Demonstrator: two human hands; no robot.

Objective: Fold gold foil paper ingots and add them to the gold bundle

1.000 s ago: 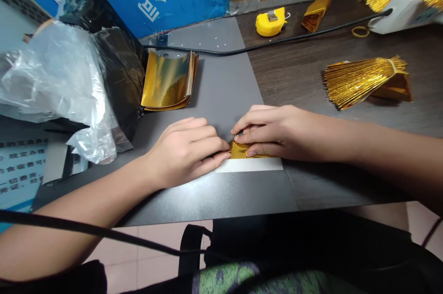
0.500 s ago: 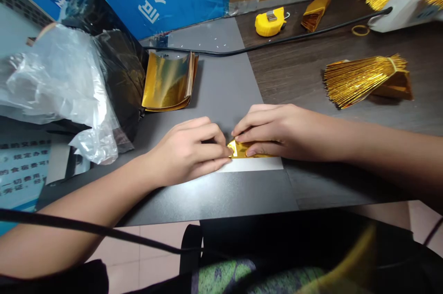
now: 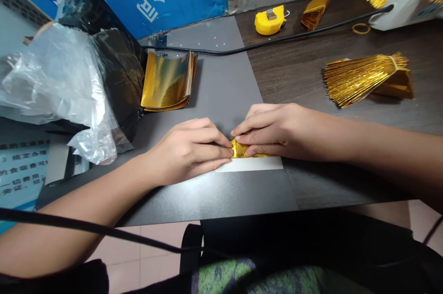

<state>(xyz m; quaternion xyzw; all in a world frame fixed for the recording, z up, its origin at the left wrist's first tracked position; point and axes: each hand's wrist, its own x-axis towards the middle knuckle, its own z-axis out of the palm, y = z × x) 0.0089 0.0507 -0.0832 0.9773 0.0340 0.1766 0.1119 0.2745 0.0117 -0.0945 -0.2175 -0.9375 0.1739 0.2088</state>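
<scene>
Pressing a narrow piece of gold foil (image 3: 239,149) onto a grey tabletop (image 3: 224,84) with both hands.
The foil lies along the far edge of a white strip (image 3: 256,164), long axis running left to right. At the strip's left end, the left hand (image 3: 188,151), fingers loosely bent and close together, touches the foil's left tip. Beyond the strip's right half, the right hand (image 3: 282,130), half open, covers more of the foil. Whether either pinches it, I cannot tell.

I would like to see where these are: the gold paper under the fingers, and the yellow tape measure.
Gold paper (image 3: 239,150): head view, its uncovered shiny part.
Tape measure (image 3: 266,25): head view, middle of its yellow case.
</scene>
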